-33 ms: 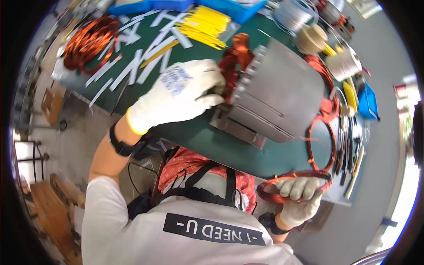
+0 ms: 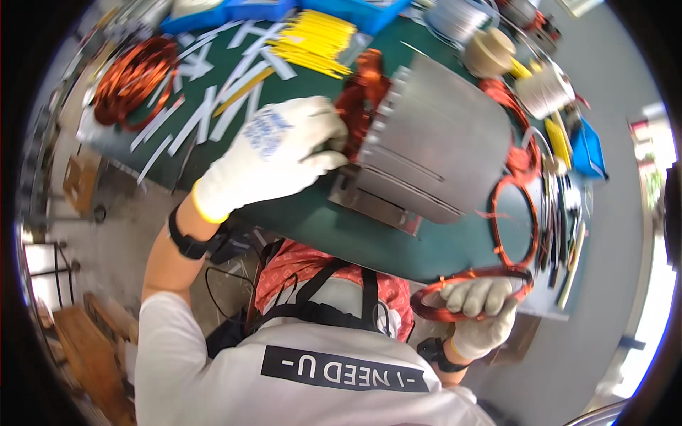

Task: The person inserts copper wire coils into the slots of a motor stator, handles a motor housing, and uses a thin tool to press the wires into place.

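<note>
A grey metal stator core (image 2: 440, 135) with a toothed left end lies tilted on the bench. Red-brown copper windings (image 2: 360, 103) bulge out of that end. My left hand (image 2: 284, 145), in a white glove, is beside the windings with bent fingers and the thumb apart from them. Nothing shows between thumb and fingers; whether the fingertips touch the wire I cannot tell. At the bench's front right edge, my gloved right hand (image 2: 483, 309) is closed around a tied copper wire coil (image 2: 433, 302). Another copper coil ring (image 2: 495, 227) lies just beyond it.
Beneath the core is a metal support (image 2: 376, 211). White strips (image 2: 190, 128), yellow strips (image 2: 316, 42) and a large copper bundle (image 2: 135, 82) cover the far left. Twine spools (image 2: 543, 91), a blue bin (image 2: 587, 149) and a row of hand tools (image 2: 565, 241) line the right.
The whole scene sits slightly further left in the picture. Both hands keep nearly the same places beside the windings and on the coil.
</note>
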A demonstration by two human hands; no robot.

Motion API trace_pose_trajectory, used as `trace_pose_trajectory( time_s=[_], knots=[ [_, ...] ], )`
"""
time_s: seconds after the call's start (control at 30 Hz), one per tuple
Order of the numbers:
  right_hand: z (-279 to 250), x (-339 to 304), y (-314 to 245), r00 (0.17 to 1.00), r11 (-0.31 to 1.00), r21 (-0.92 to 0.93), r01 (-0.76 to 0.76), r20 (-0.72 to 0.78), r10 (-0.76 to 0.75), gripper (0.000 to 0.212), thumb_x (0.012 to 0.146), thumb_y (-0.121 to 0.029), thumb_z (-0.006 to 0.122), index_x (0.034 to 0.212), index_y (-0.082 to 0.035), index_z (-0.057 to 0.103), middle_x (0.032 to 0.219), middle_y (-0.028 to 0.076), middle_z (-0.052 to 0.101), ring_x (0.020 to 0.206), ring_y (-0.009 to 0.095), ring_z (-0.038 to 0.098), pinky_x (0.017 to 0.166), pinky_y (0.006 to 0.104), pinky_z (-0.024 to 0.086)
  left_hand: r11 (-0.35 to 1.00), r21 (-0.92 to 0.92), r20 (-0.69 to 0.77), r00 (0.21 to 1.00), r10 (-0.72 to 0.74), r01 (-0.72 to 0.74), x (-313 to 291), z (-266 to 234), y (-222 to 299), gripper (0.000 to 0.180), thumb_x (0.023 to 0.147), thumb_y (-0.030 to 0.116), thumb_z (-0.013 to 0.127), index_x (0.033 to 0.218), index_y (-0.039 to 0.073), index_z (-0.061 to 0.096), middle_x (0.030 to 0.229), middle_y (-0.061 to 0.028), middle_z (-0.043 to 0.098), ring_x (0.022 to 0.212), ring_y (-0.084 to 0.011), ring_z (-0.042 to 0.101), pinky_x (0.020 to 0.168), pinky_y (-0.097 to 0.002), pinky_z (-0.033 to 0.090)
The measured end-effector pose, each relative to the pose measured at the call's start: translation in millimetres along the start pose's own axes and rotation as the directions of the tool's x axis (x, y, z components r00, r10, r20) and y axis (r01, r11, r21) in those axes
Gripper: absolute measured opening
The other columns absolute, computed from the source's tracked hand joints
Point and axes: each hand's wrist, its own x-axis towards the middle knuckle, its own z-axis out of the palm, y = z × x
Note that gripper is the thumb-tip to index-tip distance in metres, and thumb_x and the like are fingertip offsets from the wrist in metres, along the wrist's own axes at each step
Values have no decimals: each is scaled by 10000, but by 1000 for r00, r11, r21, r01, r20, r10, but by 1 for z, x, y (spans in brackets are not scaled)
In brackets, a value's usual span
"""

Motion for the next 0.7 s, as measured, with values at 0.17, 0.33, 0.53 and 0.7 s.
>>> trace_pose_trajectory(
  time_s=[0.17, 0.33, 0.53, 0.7],
  knots=[
    [-6, -7, 6, 998, 984, 180, -18, -49, 28, 507, 984, -482, 427, 716, -55, 475, 679, 195, 582, 697, 384, 602, 748, 528, 462, 995, -88, -26, 998, -56, 53, 2, 2, 0, 156, 711, 77, 697, 744, 20, 556, 773, -108, 555, 750, -302, 560, 681, -385, 461],
    [-2, -6, -1, 996, 979, 196, -47, -64, 61, 503, 945, -486, 514, 711, -41, 535, 766, 216, 634, 731, 383, 615, 765, 533, 464, 999, 28, -41, 998, 47, -46, 2, 5, 10, 165, 682, 61, 713, 737, 32, 560, 787, -95, 581, 753, -296, 574, 674, -380, 465],
    [-4, -3, -4, 998, 986, 162, -50, -34, 56, 464, 966, -465, 475, 762, -53, 533, 754, 189, 624, 760, 385, 637, 785, 532, 461, 992, 121, -99, 993, 59, -46, -1, 13, 11, 173, 744, 144, 710, 779, 52, 568, 795, -91, 594, 729, -292, 580, 652, -379, 464],
    [-4, 0, -1, 998, 991, 121, -64, 9, 64, 485, 993, -474, 408, 734, -70, 473, 682, 162, 596, 716, 378, 629, 753, 503, 451, 975, 206, -163, 980, 116, -81, -4, 18, 13, 185, 780, 196, 700, 760, 59, 578, 796, -90, 603, 724, -295, 587, 646, -384, 460]
  ],
)
